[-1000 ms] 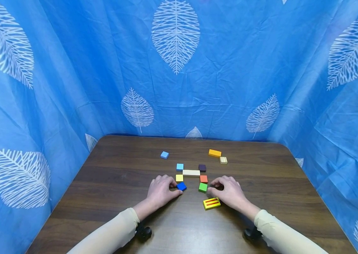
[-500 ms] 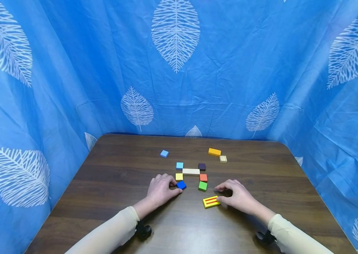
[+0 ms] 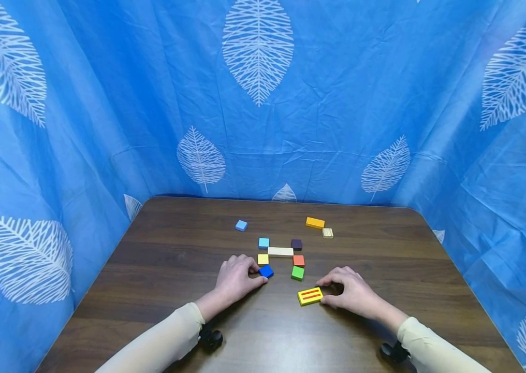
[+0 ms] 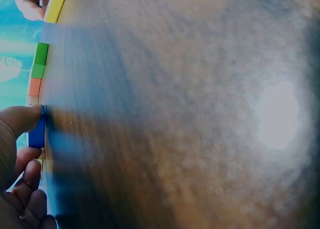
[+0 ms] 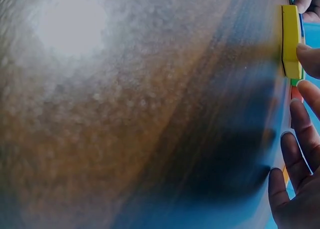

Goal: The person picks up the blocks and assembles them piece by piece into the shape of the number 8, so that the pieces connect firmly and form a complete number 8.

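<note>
In the head view my left hand (image 3: 236, 280) pinches a blue block (image 3: 266, 271) between thumb and index finger. That block lies flat and askew beside a yellow block (image 3: 263, 260). My right hand (image 3: 349, 291) has thumb and index finger at the right end of a yellow block with red stripes (image 3: 310, 296); its other fingers stay off the block, as the right wrist view shows. Past the hands are a green block (image 3: 297, 273), a red block (image 3: 298, 260), a long cream block (image 3: 280, 252), a light blue block (image 3: 264, 243) and a dark purple block (image 3: 296, 244).
Farther back on the brown table (image 3: 170, 233) lie another light blue block (image 3: 241, 226), an orange block (image 3: 315, 223) and a small striped wooden block (image 3: 327, 233). A blue curtain (image 3: 337, 103) with white leaf prints surrounds the table's back and sides.
My right hand has moved away from beside the green block, right and toward me, to the striped yellow block, its index finger drawing closer to it. The left hand has stayed at the blue block.
</note>
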A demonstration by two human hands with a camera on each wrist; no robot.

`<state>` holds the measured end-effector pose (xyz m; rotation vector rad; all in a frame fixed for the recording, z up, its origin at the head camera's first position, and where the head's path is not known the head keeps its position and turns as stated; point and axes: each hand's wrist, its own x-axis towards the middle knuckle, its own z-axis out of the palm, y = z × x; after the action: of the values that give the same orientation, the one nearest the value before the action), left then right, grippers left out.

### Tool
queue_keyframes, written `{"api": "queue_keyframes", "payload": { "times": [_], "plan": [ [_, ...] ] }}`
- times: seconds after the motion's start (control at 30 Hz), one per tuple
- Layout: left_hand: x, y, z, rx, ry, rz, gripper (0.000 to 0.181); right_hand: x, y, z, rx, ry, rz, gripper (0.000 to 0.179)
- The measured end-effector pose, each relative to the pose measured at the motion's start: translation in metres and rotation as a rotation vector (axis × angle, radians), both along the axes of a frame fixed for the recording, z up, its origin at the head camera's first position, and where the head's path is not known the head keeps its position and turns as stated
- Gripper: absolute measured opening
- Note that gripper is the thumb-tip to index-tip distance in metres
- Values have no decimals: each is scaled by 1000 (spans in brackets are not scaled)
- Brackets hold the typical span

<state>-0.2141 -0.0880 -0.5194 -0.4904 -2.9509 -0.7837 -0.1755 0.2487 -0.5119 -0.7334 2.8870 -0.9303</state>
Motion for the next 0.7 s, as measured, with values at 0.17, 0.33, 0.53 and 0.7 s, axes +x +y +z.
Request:
{"api": "queue_keyframes", "payload": {
  "times": [0.17, 0.33, 0.53, 0.7],
  "plan": [
    [-1, 0, -1, 3, -5, 5, 30, 0, -1, -4, 5, 24, -6, 30],
    [-1, 0, -1, 9, 1, 3, 30, -1, -1, -7, 10, 36, -10, 27],
    [0, -1, 0, 11, 7, -4, 30, -1, -1, -6, 20, 37, -2, 26],
    [0, -1, 1, 9, -15, -1, 30, 0, -3, -7, 19, 51, -7, 25]
  ]
}}
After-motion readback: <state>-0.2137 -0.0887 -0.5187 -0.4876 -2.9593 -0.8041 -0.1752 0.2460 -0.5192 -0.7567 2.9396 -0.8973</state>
